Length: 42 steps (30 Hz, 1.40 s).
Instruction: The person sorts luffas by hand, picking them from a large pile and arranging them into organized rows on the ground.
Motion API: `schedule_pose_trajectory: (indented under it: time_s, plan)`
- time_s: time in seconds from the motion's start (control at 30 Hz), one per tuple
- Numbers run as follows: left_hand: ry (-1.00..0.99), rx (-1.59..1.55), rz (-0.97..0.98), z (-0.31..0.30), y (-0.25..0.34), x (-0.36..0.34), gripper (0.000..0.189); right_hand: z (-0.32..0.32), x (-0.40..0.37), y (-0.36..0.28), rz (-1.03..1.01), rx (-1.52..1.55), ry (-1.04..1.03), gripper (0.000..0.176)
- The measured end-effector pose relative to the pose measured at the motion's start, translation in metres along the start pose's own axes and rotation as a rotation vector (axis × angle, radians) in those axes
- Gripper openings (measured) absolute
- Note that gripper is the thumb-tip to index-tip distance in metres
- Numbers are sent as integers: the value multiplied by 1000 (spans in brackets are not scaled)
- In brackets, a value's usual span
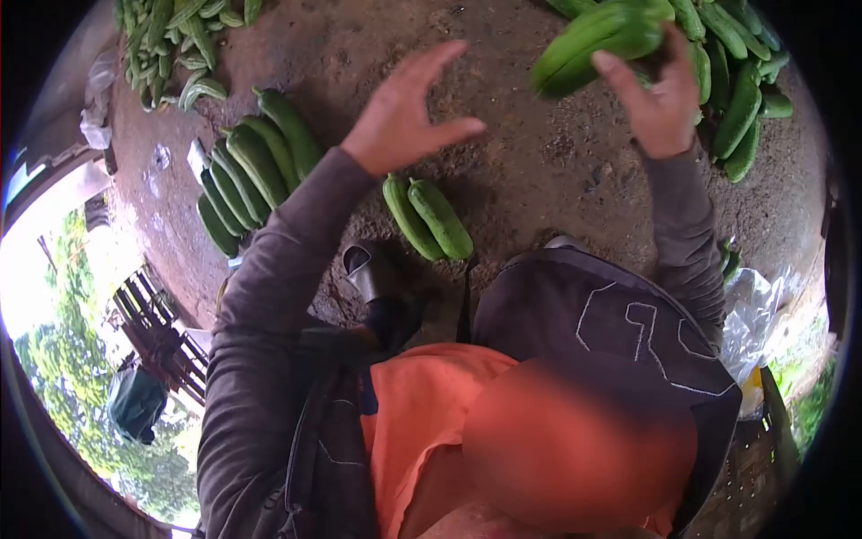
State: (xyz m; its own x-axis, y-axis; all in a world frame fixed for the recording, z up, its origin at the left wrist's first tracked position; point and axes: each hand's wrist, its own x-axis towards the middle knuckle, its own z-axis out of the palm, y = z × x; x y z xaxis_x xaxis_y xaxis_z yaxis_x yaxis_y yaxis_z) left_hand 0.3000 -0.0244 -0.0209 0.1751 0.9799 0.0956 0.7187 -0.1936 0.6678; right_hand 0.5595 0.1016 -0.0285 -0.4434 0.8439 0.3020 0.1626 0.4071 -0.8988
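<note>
My right hand (663, 101) grips a thick green cucumber (597, 47) by its right end, raised above the dirt floor, the thumb on the near side and the fingers partly hidden behind. My left hand (406, 115) is open and holds nothing, fingers stretched forward and thumb spread to the right. Two cucumbers (440, 218) lie side by side on the ground just below my left hand. Left of my forearm lies a row of several cucumbers (256, 168), laid alongside each other.
A pile of cucumbers (741, 99) lies at the upper right. Ridged, slender bitter gourds (171, 45) are heaped at the upper left. Clear plastic sheeting (759, 314) sits to the right of my knee. A slatted wooden piece (157, 332) stands at the left edge.
</note>
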Motion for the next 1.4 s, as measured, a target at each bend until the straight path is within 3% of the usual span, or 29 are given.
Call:
schedule_pose_trajectory:
  time_s: [0.03,0.1,0.17,0.23,0.33,0.43,0.53,0.57,0.67,0.77,0.9,0.97,1.03,1.1,1.13,1.2,1.3,1.4]
  plan:
    - [-46,-118,-60,8,12,1,73,15,-1,-12,32,121,-117,55]
    - [-135,-361,-171,19,29,3,78,55,-20,-6,201,326,-122,50]
    - [-282,-318,-360,20,20,-9,78,81,-39,11,322,408,-277,49]
    - [-353,-298,-472,36,2,-35,75,104,-64,27,577,603,-387,51]
    - [-465,-468,-718,70,-26,-74,71,129,-99,46,659,468,-452,55]
    - [-402,-580,-877,93,-18,-91,62,141,-121,61,708,533,-535,61]
    - [-415,-810,-1013,108,-14,-101,57,132,-131,61,634,6,-718,67]
    - [-438,-777,-983,110,-15,-105,43,135,-144,69,580,18,-655,72]
    - [-608,-437,-875,94,-27,-101,28,141,-158,65,617,-68,-600,67]
    - [-613,-262,-747,75,-46,-98,23,149,-165,56,557,0,-602,63]
    - [-587,-131,-744,57,-50,-85,24,140,-154,70,466,83,-590,53]
    - [-470,-183,-722,59,-65,-93,23,105,-116,81,56,-272,-298,45]
    - [-426,-176,-755,60,-64,-90,23,43,-74,94,-61,-667,-143,47]
    - [-415,-166,-730,61,-64,-87,25,-16,-45,106,162,-1101,-195,57]
    - [-407,-157,-718,60,-65,-84,26,-38,-45,132,150,-1292,-141,59]
    - [-429,-130,-679,56,-59,-77,29,-69,-50,185,132,-1499,-297,59]
    - [-371,-85,-580,57,-62,-80,33,-69,-55,151,87,-1327,-392,60]
    - [-355,-71,-459,59,-50,-73,33,-15,-67,79,316,-760,-466,61]
